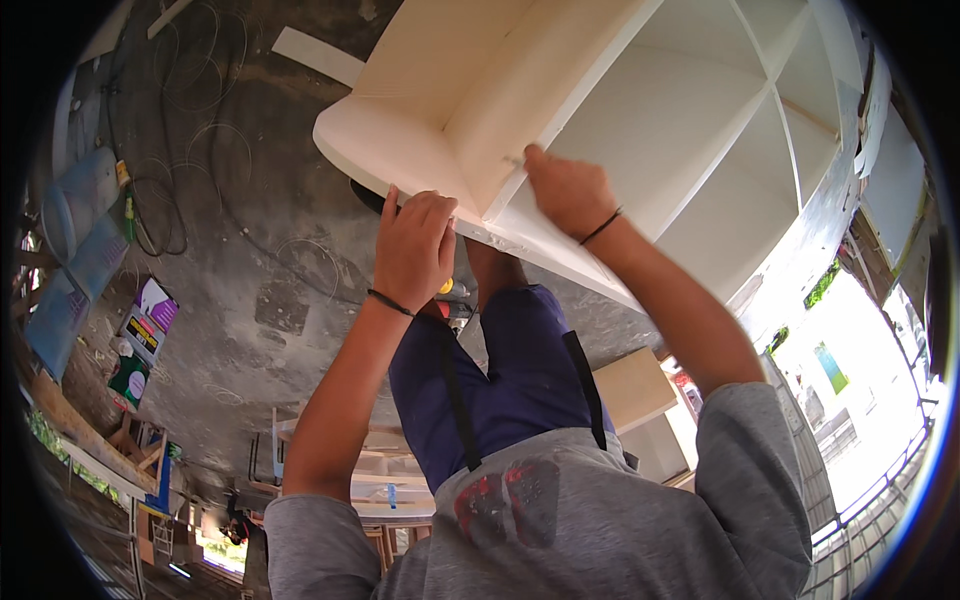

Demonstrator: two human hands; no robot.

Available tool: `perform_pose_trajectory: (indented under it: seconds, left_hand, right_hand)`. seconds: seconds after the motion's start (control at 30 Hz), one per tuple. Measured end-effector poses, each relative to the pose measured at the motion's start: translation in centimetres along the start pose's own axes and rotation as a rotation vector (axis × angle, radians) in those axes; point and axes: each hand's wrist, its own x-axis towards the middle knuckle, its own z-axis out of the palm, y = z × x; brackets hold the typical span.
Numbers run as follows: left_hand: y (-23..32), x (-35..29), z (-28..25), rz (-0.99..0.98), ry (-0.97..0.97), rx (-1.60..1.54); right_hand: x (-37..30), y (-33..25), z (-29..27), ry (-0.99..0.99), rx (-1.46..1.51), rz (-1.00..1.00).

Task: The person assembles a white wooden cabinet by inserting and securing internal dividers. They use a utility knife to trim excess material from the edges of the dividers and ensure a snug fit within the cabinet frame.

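Note:
A pale cabinet with several open compartments fills the upper right. At its left end a shelf with a rounded front juts out beside an upright panel. My left hand is closed over the rounded shelf's near edge, fingers bent onto the board. Against the front edge of the upright panel, my right hand has its fingers curled in. A small whitish bit shows by its fingertips, too small to name. The shelf's near edge looks rough and chipped beside my left hand.
Dark cables and thin loops of line lie on the stained concrete floor. A pale strip is behind the rounded shelf. To the left stand a purple and white can and blue translucent containers. A power tool lies near my legs.

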Motion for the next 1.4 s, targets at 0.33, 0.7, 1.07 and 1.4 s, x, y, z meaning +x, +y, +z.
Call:
perform_pose_trajectory:
  seconds: [0.33,0.7,1.07,1.4]
  left_hand:
    - [4.7,4.3,4.6,-0.108,-0.327,0.179]
    - [5.8,15.7,10.1,-0.069,-0.111,0.128]
    - [5.6,14.7,10.4,0.120,-0.103,0.255]
    - [7.1,4.8,10.1,0.164,-0.133,0.236]
  right_hand:
    - [2.7,12.2,-7.3,0.647,0.544,0.359]
    - [-16.1,8.5,4.1,0.392,1.394,0.802]
    - [-22.1,5.2,10.2,0.595,1.931,0.874]
    - [-25.0,12.9,14.7,1.348,1.151,0.997]
